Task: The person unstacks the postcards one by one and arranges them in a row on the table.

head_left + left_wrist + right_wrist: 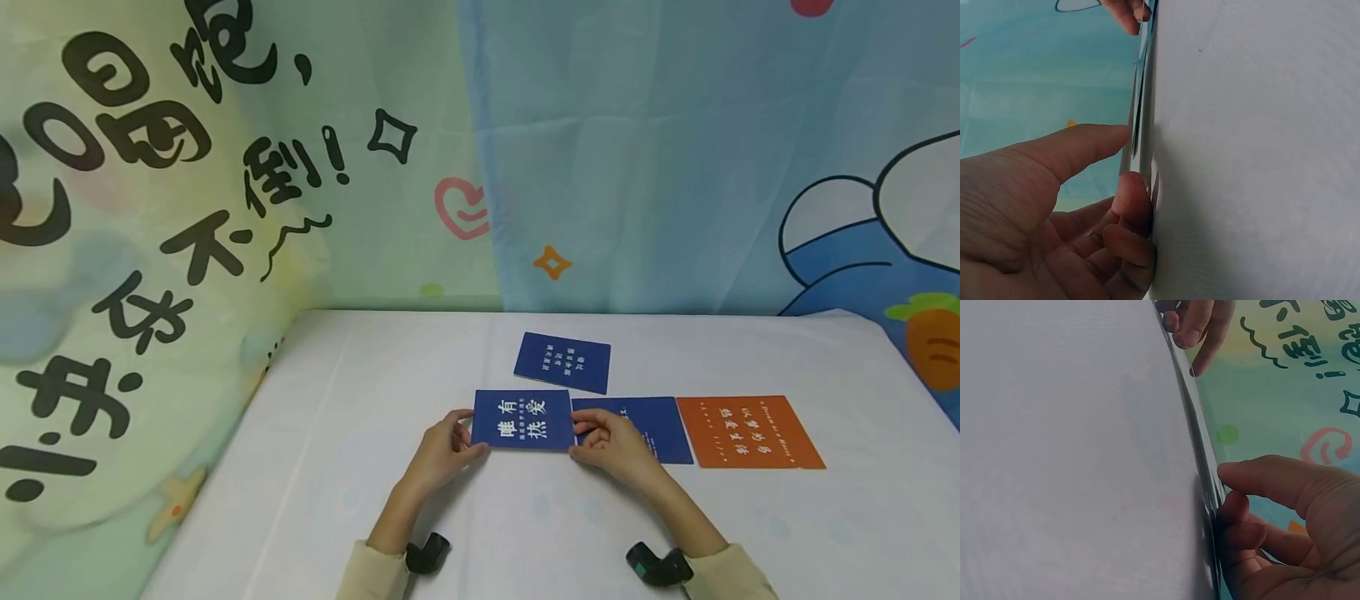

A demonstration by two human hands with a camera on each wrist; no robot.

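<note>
Both hands hold a dark blue card (522, 421) with white characters, one hand at each short side. My left hand (442, 448) pinches its left edge, thumb at the near corner and curled fingers at the side. At the right edge, my right hand (617, 447) grips it in the same way, overlapping a second blue card (662, 427). An orange card (750, 432) lies beside that one on the right. Behind the held card is another blue card (564, 362), turned slightly askew. In the left wrist view the held card (1137, 106) appears edge-on, close over the table.
A white cloth covers the table (360, 400). Printed fabric (637, 167) with large characters and cartoon figures hangs behind and along the left side. Dark wrist devices (429, 554) sit at both light sleeves (375, 575).
</note>
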